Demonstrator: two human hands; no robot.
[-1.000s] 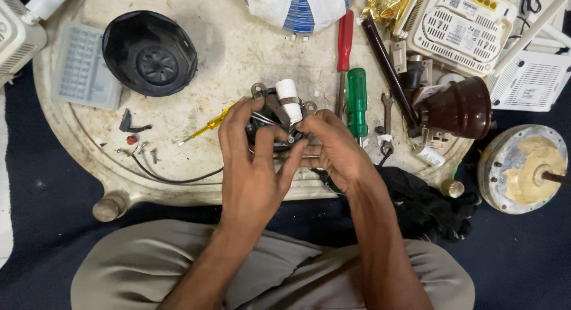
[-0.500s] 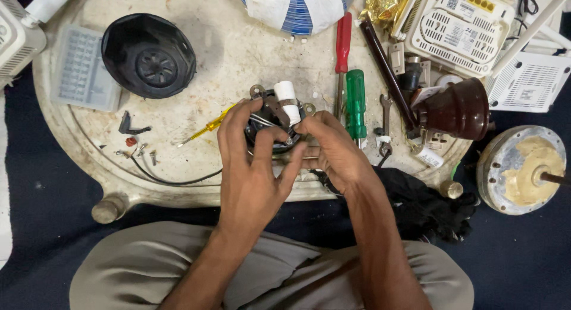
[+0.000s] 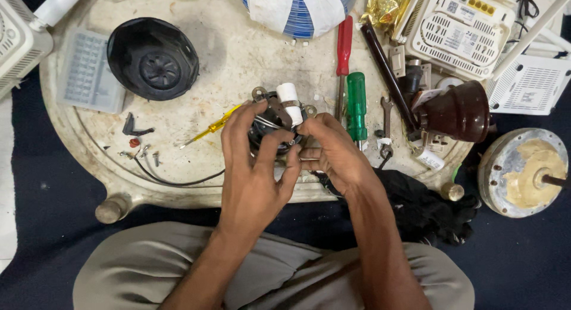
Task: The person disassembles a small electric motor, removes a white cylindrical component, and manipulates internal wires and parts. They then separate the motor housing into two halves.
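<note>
Both of my hands close around a small round fan motor [image 3: 269, 121] with metal mounting tabs, held just above the worn cream tray table [image 3: 238, 54]. A white cylinder, a capacitor [image 3: 290, 102], sticks up from its top. My left hand [image 3: 256, 167] wraps the motor's left and front side, fingers curled over it. At the motor's right side my right hand [image 3: 333, 155] pinches it with fingertips. Much of the motor is hidden under my fingers.
On the tray lie a black plastic motor cover [image 3: 153, 59], a clear compartment box [image 3: 92, 72], a yellow screwdriver [image 3: 211, 128], red [image 3: 344, 48] and green [image 3: 357, 105] screwdrivers, a small spanner [image 3: 386, 114], a brown housing [image 3: 458, 111], white router boxes [image 3: 458, 30] and loose screws. A round metal rotor [image 3: 523, 173] sits at right.
My hands have stayed on the motor, with only small finger shifts. The motor and capacitor have barely moved.
</note>
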